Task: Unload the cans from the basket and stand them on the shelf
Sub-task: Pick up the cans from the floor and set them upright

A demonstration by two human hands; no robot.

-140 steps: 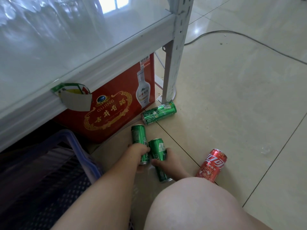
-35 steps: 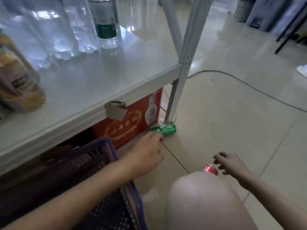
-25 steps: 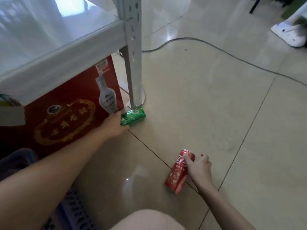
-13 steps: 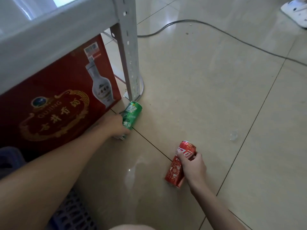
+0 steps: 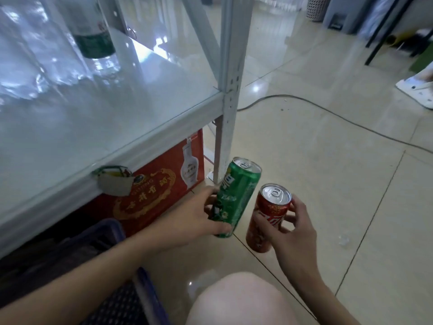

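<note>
My left hand (image 5: 194,219) grips a tall green can (image 5: 236,195), tilted with its top pointing up and right, lifted off the floor. Beside it my right hand (image 5: 290,228) holds a red can (image 5: 267,216) nearly upright, its silver top showing. Both cans hang just in front of the white shelf's corner post (image 5: 230,90). The glossy white shelf board (image 5: 98,109) stretches to the upper left. The blue basket (image 5: 131,289) sits at the lower left, partly under the shelf and behind my left forearm; its contents are hidden.
Clear water bottles (image 5: 93,31) stand at the back of the shelf. A red liquor carton (image 5: 159,191) rests under it, with a torn tag (image 5: 114,181) on the shelf edge. A black cable (image 5: 328,109) crosses the tiled floor. My knee (image 5: 239,299) is at the bottom.
Both hands have lifted their cans off the floor and brought them together. The view has tipped upward, so the shelf top and bottles show again.
</note>
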